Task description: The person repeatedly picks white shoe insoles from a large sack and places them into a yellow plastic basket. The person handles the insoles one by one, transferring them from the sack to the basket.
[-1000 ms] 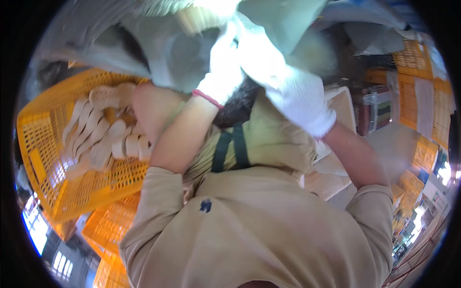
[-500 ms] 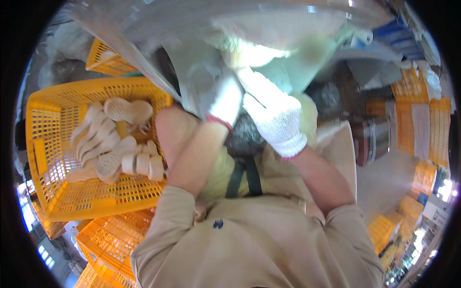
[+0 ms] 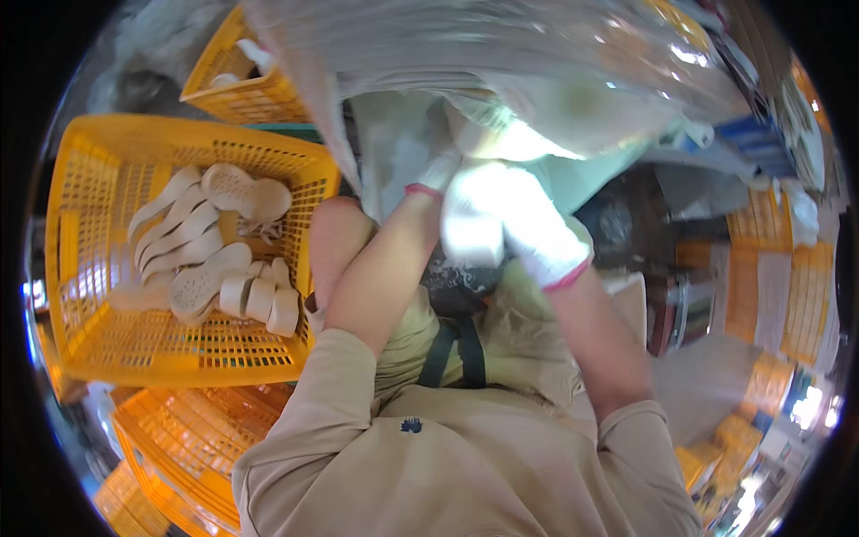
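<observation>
My left hand [image 3: 439, 172], in a white knit glove with a red cuff, reaches up under a plastic-covered machine edge; its fingers are hidden. My right hand [image 3: 535, 219], gloved the same way, is overexposed and smeared by motion. It is closed on a pale shoe sole [image 3: 472, 238], whose thick, blunt end hangs toward my lap; the rest is lost in glare. Just above both hands, a cream, rounded shape [image 3: 501, 143] shines under a bright lamp. Several cream shoe soles [image 3: 192, 237] lie in a yellow plastic crate [image 3: 179, 365] to my left.
Clear plastic sheeting [image 3: 537, 54] drapes over the machine in front. Orange crates [image 3: 192, 430] stand behind the yellow one, and a smaller yellow crate [image 3: 286, 100] is farther ahead. On the right are a dark red box [image 3: 676, 313] and stacked orange crates [image 3: 756, 295].
My right hand has turned, and the pale sole now shows beneath it. The left hand has gone deeper under the machine edge. The whole view has shifted slightly.
</observation>
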Motion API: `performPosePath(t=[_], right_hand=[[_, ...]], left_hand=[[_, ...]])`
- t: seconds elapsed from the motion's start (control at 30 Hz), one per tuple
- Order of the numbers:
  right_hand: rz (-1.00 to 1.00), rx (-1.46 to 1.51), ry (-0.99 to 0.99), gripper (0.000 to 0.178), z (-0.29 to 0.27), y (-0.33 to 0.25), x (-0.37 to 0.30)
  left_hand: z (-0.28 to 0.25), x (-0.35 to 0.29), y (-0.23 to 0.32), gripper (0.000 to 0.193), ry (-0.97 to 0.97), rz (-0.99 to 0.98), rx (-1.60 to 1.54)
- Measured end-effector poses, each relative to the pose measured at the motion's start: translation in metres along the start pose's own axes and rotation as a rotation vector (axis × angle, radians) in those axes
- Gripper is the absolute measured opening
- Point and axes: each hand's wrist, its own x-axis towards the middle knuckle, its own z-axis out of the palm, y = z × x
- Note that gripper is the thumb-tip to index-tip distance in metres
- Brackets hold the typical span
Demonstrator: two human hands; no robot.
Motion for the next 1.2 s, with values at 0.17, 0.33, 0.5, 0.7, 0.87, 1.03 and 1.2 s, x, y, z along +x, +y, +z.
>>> performPosePath(t=[0.17,0.33,0.5,0.7,0.87,1.03,1.2], right_hand=[[0.018,-0.057,0.196,0.024,0.017,0.019,-0.072],[-0.151,-0.389,0.335,0.054,0.031,0.021,-0.093],[-0.503,-0.914,0.379,0.030,0.018,-0.006,-0.005],[-0.436,-0.632,0.492,0.026,0.016,0.012,-0.014],[-0.447,-0.799,0.541,0.024,0.011,0.018,0.002],[-0.589,-0.610,0.470,0.016,0.007,0.027,-0.003],[-0.648,-0.535,0.255,0.030,-0.013,0.029,0.008]], left_hand=[[-0.004,-0.028,-0.039,0.038,-0.062,-0.173,-0.240],[-0.034,-0.031,-0.038,0.040,-0.048,-0.195,-0.164],[-0.029,-0.004,0.011,0.042,0.316,0.104,0.199],[-0.004,-0.028,-0.003,0.045,0.126,-0.013,0.056],[-0.010,-0.030,-0.019,0.052,0.150,0.455,0.317],[-0.033,-0.023,-0.026,0.057,-0.031,-0.187,-0.292],[-0.020,-0.027,-0.029,0.068,-0.051,-0.068,-0.212]])
